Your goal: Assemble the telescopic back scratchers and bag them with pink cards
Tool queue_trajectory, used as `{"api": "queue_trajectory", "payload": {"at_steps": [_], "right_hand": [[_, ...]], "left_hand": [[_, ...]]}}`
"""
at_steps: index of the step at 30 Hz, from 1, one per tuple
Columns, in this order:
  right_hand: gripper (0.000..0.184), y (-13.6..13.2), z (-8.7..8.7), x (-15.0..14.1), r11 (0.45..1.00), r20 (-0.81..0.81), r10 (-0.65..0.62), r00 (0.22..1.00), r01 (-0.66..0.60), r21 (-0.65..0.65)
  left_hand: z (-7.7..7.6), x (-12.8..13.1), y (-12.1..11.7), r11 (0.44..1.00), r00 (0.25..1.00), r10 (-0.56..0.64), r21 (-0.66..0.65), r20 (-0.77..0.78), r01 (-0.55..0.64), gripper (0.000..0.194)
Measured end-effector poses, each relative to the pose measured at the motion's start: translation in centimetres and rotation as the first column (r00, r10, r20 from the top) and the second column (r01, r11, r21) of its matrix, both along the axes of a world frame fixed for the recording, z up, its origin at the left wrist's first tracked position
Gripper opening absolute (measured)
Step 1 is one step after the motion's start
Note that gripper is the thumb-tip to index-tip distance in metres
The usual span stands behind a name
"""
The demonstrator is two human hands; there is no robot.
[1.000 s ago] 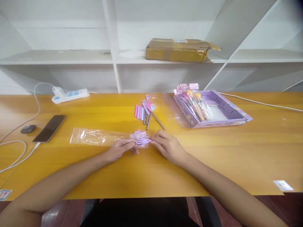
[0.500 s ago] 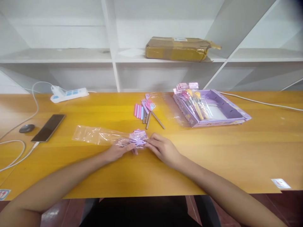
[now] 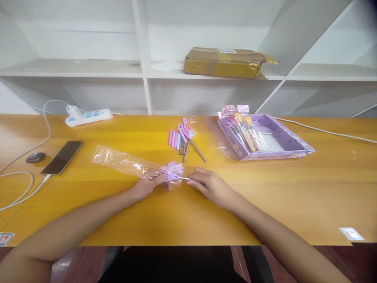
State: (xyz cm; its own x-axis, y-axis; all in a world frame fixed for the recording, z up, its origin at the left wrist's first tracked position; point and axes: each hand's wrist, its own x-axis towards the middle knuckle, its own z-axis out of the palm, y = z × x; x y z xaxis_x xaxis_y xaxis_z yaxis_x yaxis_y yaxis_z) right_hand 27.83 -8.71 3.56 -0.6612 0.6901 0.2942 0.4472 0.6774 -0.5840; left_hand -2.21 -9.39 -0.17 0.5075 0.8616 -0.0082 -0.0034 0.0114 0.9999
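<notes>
My left hand [image 3: 149, 186] is closed around a purple hand-shaped back scratcher [image 3: 173, 176] together with the mouth end of a clear plastic bag [image 3: 120, 162], which trails off to the left. A pink printed card [image 3: 176, 168] shows behind the scratcher head. From that head a thin metal rod [image 3: 185, 178] runs to the right, its far part hidden by my right hand [image 3: 210, 185], which pinches it. Beyond my hands lie several pink, purple and blue scratcher heads [image 3: 192, 133] with metal rods [image 3: 198, 151], beside a row of coloured handle grips [image 3: 173, 138].
A purple tray box [image 3: 294, 135] with bagged back scratchers [image 3: 247, 133] stands at the right. To the left are a phone [image 3: 62, 158], a black mouse [image 3: 35, 157], a power strip [image 3: 90, 116] and white cables. A taped cardboard box [image 3: 225, 63] sits on the shelf.
My right hand has moved right, away from the left, and a length of metal rod now shows between them. The bag's free end has shifted up a little.
</notes>
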Motion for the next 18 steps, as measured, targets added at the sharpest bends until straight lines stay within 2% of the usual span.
{"api": "queue_trajectory", "payload": {"at_steps": [6, 9, 14, 18], "right_hand": [[0.037, -0.9, -0.4, -1.2, 1.0, -0.018, 0.005, 1.0, -0.005, 0.004], [0.034, -0.9, 0.5, -0.6, 0.997, 0.047, -0.001, 0.999, 0.004, -0.076], [0.041, 0.3, 1.9, 1.7, 0.969, 0.172, -0.045, 0.984, 0.085, -0.232], [0.049, 0.6, 1.6, 1.6, 0.963, 0.088, -0.008, 0.996, 0.032, -0.268]], "left_hand": [[0.5, 0.2, -0.3, 0.995, 0.995, -0.097, -0.011, -0.025, 0.097, 0.054], [0.3, 0.2, -0.2, 0.998, 1.0, -0.027, -0.055, -0.002, 0.027, 0.052], [0.4, 0.5, 0.2, 0.978, 0.973, 0.164, -0.159, 0.165, -0.138, 0.052], [0.3, 0.5, 0.2, 0.988, 0.986, 0.106, -0.123, 0.132, -0.09, 0.053]]}}
